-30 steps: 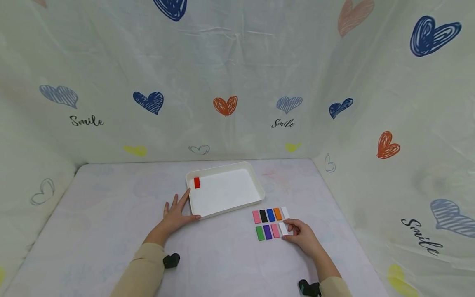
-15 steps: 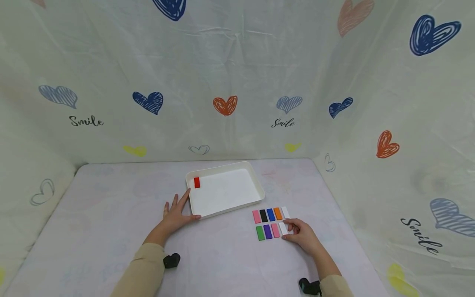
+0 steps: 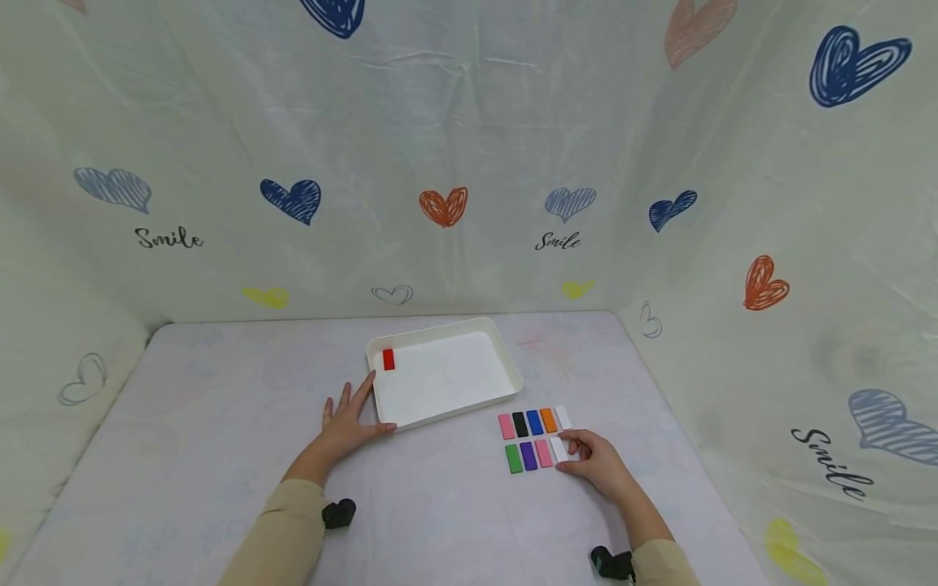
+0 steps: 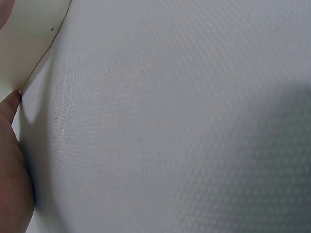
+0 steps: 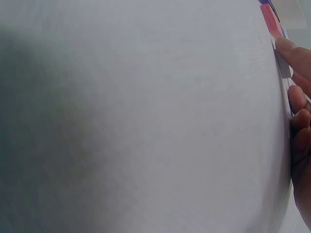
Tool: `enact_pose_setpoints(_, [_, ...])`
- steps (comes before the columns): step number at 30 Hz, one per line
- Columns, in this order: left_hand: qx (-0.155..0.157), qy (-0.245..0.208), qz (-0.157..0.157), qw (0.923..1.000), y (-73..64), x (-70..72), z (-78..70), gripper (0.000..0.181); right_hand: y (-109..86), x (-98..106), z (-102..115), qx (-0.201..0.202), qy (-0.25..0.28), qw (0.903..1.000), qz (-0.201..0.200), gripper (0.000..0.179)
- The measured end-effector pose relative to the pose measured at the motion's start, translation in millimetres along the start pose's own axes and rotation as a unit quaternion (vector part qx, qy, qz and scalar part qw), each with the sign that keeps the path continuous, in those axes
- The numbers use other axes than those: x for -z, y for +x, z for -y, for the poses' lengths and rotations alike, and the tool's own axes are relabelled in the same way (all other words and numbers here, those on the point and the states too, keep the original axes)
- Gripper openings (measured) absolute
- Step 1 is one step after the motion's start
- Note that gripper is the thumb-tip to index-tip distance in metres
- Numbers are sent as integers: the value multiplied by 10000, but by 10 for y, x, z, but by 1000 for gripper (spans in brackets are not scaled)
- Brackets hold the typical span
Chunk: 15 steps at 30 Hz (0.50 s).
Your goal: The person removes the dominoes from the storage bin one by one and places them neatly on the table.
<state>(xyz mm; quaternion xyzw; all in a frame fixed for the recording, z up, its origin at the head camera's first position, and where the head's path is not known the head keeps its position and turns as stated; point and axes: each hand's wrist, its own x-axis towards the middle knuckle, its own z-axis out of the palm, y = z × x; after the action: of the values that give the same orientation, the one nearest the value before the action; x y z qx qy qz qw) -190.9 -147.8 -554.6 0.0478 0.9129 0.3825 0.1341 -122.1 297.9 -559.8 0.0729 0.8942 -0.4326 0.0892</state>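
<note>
My left hand [image 3: 344, 434] has its fingers spread against the near left corner of a shallow white tray [image 3: 449, 413]. The index finger touches its left side and the thumb its front edge. Inside the tray, near its left end, lies a red block [image 3: 388, 359]. On the table right of the tray, small flat blocks form two rows. My right hand [image 3: 599, 465] pinches a white block [image 3: 558, 450] at the right end of the nearer row, between thumb and index finger. In the right wrist view the thumb meets this white block [image 5: 283, 67]; the other fingers are curled.
Left of the pinched block are a pink [image 3: 543, 453], a purple [image 3: 528, 456] and a green block [image 3: 513, 458]. The farther row has pink [image 3: 506, 426], black [image 3: 519, 424], blue [image 3: 535, 422], orange [image 3: 548, 420] and white [image 3: 563, 417] blocks. A heart-printed curtain stands behind the table.
</note>
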Motion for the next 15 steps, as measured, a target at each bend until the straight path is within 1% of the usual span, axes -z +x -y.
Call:
enact_pose_setpoints(11, [37, 24, 20, 10000, 3, 5, -5, 114, -4, 7, 11, -13, 40, 10000, 18, 52])
enact_pose_setpoints(15, [54, 45, 13, 10000, 4, -7, -8, 113, -10, 55, 26, 30, 80, 9999, 82, 53])
